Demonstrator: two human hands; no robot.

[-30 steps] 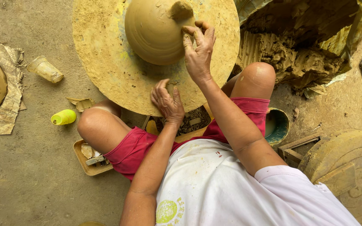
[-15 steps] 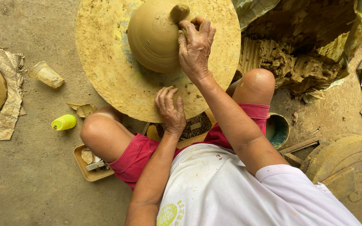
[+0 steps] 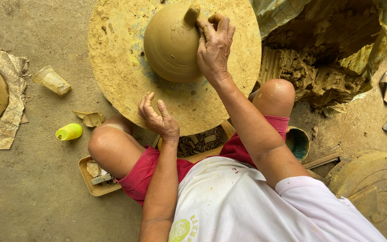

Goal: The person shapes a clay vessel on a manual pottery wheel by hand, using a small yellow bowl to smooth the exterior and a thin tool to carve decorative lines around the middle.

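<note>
Seen from above, on a packed-earth floor (image 3: pixel 32 197): a wide round wheel (image 3: pixel 122 89) coated in yellow-brown slip, between the bare knees of a seated person in red shorts and a white shirt. Centred toward the wheel's far side, a domed clay form (image 3: pixel 169 45), smooth and ringed with fine turning lines. To the right of the wheel, a heap of raw clay (image 3: pixel 310 71) under crumpled plastic sheeting (image 3: pixel 381 40). At lower right, part of a second round ribbed disc (image 3: pixel 381 192). At far left, a flat clay slab on ragged cloth (image 3: pixel 1 107).

Right hand (image 3: pixel 213 47) laid on the dome's right flank, palm against the clay, fingers curled over the upper edge beside a small lump of clay (image 3: pixel 192 14) on the top; whether the fingertips pinch that lump cannot be told. Left hand (image 3: pixel 157 117) at the wheel's near rim, fingers loosely curled and slightly apart, holding nothing visible, apparently resting on the wheel's surface.

Under the left knee, a shallow tray (image 3: pixel 96 179) holding scraps. By the right knee, a small teal bowl (image 3: pixel 298 143), partly hidden. On the floor left of the wheel, a toppled clear plastic cup (image 3: pixel 51 80), a bright yellow spool (image 3: pixel 69 131) and a torn scrap (image 3: pixel 92 118), all well apart from the hands.
</note>
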